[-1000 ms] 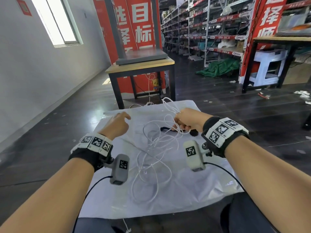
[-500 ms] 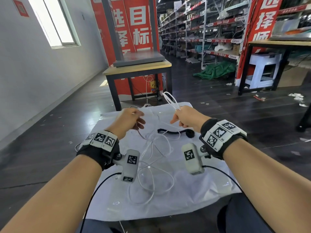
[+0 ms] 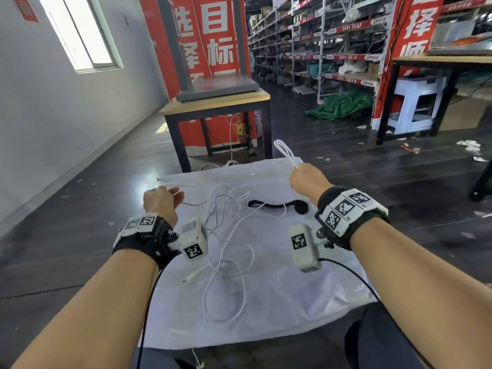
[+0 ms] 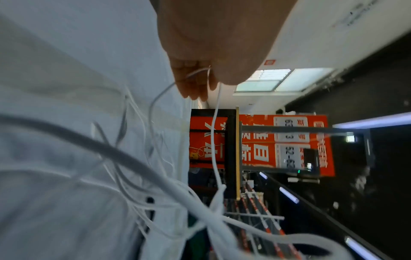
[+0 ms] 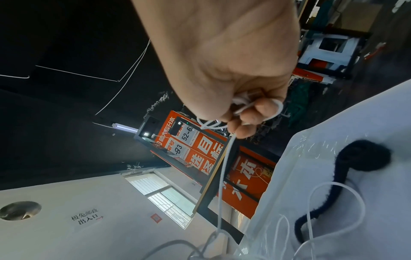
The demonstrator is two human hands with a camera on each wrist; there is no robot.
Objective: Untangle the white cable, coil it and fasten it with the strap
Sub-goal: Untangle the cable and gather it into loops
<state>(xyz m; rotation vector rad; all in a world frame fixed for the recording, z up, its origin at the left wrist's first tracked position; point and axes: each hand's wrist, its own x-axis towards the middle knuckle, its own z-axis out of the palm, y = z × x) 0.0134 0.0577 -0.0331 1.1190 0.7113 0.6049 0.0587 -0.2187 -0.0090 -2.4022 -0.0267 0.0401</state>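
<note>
The white cable (image 3: 229,251) lies in loose tangled loops on a white plastic sheet (image 3: 279,315). One connector end (image 3: 191,278) rests near my left wrist. My right hand (image 3: 296,171) is raised at the sheet's far right and grips a bunch of folded cable loops (image 3: 285,153) that stick up out of the fist (image 5: 244,112). My left hand (image 3: 177,194) is at the far left. A single cable strand (image 4: 214,123) runs through its curled fingers (image 4: 193,86). The black strap (image 3: 277,205) lies flat between the hands, curled at one end (image 5: 360,156).
The sheet covers a small table in front of my knees. Beyond it stands a wooden-topped table (image 3: 215,102) with black legs, and a red banner (image 3: 213,49) behind. Warehouse shelving (image 3: 332,49) fills the far right. The dark floor around is littered with scraps.
My hands have moved apart: the left went left and down with its strand, the right went right and up with the loops. The tangle between them has spread out.
</note>
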